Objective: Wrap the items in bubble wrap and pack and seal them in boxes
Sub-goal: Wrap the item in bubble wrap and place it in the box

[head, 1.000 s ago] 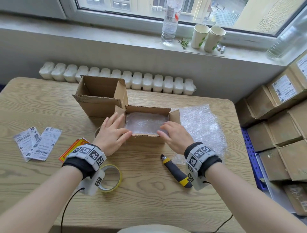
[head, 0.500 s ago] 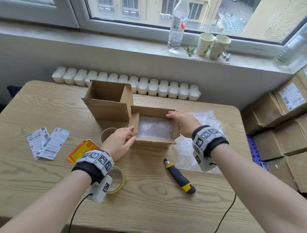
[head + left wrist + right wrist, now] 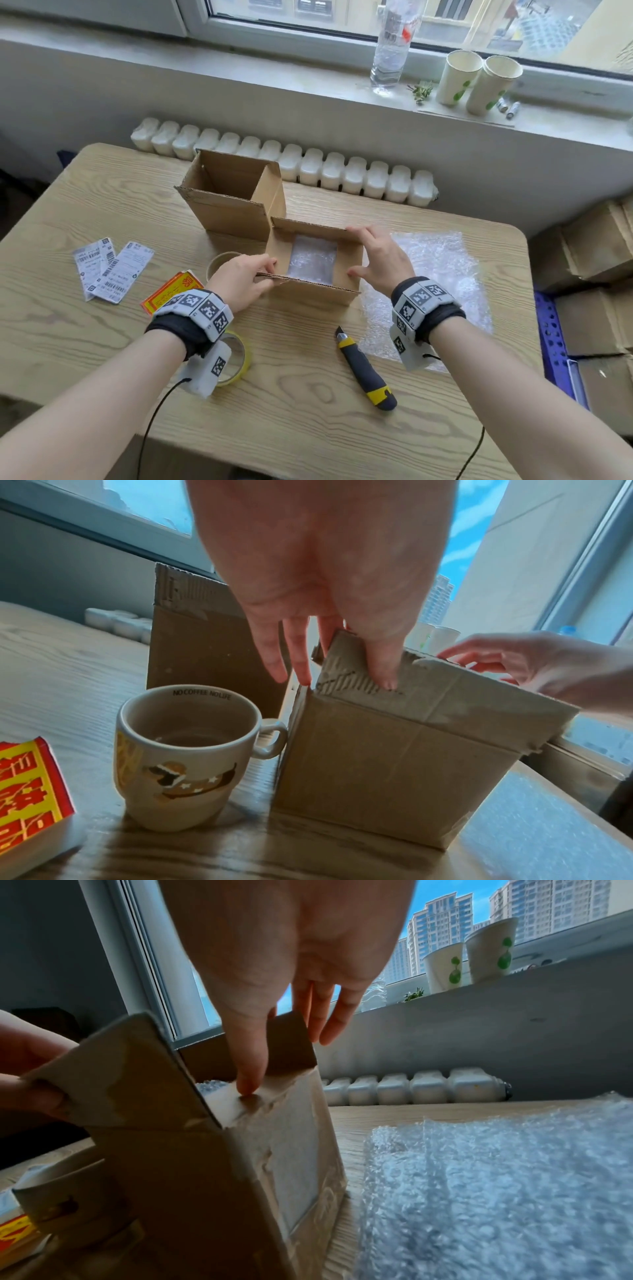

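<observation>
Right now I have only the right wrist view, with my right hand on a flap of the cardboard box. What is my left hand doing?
Observer: The left hand pinches the near flap of the box at its left corner.
Operator: Is anything in the box yet?
Observer: The head view shows bubble wrap lying inside. What it covers cannot be seen.
Operator: Where is the tape for sealing?
Observer: A tape roll lies on the table, just under the left wrist.
</observation>
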Demonstrator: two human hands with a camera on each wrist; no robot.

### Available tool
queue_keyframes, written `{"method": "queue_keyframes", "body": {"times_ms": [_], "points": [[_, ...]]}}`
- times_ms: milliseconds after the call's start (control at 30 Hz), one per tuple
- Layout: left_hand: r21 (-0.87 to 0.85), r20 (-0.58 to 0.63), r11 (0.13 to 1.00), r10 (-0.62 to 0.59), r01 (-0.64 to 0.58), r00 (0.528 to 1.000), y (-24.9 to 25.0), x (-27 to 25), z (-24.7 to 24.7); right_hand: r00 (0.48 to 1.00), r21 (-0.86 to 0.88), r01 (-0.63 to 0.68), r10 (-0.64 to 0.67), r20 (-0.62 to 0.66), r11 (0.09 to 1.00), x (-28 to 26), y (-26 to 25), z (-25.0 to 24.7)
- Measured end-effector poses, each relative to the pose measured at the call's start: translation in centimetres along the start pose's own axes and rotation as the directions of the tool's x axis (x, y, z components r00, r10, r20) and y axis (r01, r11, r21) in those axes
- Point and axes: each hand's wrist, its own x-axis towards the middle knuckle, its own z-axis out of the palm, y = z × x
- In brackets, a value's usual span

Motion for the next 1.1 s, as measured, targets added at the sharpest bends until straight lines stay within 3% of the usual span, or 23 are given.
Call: {"method": "queue_keyframes", "body": {"times_ms": [267,367,433,567,667,833,1100], "points": [[0.106,-0.14,0.988,-0.093,0.108,0.986,1.5,1.2,0.1,1.0,0.199,0.022,-0.02,-0.012,0.98,-0.6,0.6,1.1],[0.123,-0.237,0.99,-0.042,0.073,0.971,1.7,1.7,0.6,1.0,0.236,0.008,-0.01,0.007,0.972,-0.9,0.5,1.3],[0.173,-0.259,0.985,0.074,-0.029,0.963,1.5,2.2,1.1,1.0,0.207,0.001,-0.005,0.021,0.978,-1.3,0.2,1.5],[0.255,-0.133,0.925,0.323,-0.283,0.937,0.5,3.5,2.2,0.999,0.07,-0.039,0.04,-0.01,0.997,-2.4,-1.1,2.3],[0.219,-0.017,0.937,0.283,-0.272,0.959,0.8,3.6,2.5,0.998,-0.034,-0.038,0.036,-0.048,0.999,-3.2,-2.4,3.5],[0.441,0.137,0.843,0.277,-0.308,0.951,0.6,3.2,2.9,1.0,-0.196,0.014,-0.013,0.005,0.98,-3.9,-4.2,6.5],[0.594,0.19,0.747,0.232,-0.3,0.954,0.1,3.4,3.0,1.0,-0.278,-0.012,0.013,0.004,0.96,-3.2,-6.0,8.0]]}}
